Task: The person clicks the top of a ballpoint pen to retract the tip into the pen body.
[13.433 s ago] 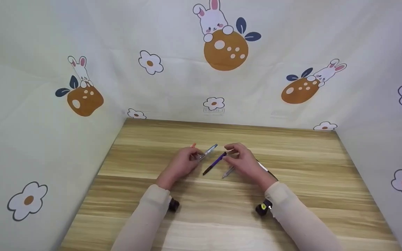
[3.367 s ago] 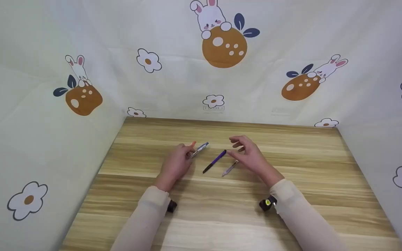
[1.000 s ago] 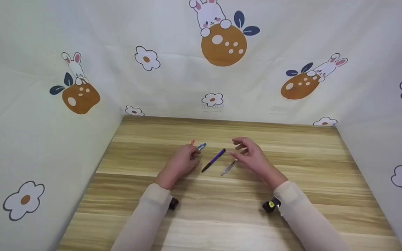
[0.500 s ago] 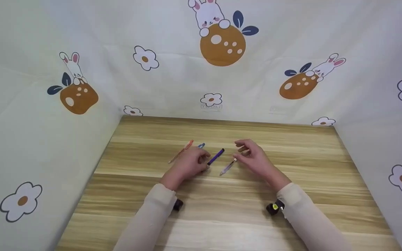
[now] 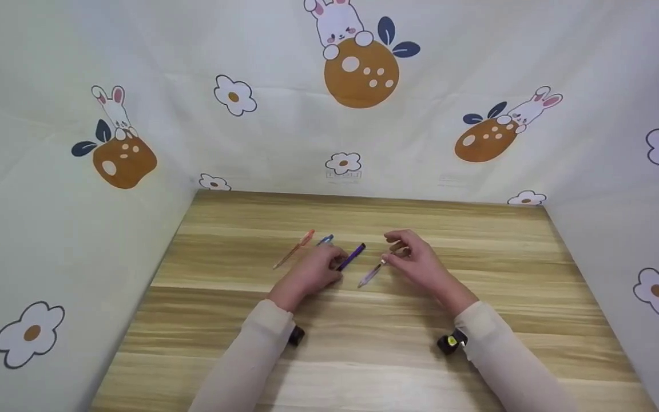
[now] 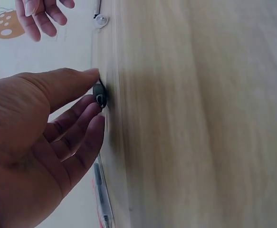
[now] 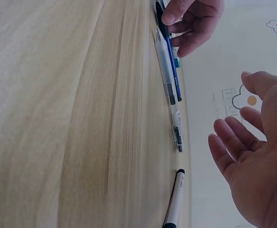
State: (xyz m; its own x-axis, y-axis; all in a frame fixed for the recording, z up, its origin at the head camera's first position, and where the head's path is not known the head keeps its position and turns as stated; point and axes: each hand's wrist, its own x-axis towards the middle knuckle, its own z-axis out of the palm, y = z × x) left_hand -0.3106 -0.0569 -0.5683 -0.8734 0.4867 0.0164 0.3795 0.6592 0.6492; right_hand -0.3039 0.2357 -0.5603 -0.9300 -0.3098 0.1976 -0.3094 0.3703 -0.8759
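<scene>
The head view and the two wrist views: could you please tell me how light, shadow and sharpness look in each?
Head view: fairly even light, a pale bright patch on the near part of the table; left wrist view: a soft shadow beside the left hand, wood grain blurred; right wrist view: wood grain soft at the left, and the purple pen looks bluer than in the head view.

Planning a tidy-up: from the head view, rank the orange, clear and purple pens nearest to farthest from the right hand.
1. Clear pen, left of the right hand.
2. Purple pen, at the left hand.
3. Orange pen, farthest left.
</scene>
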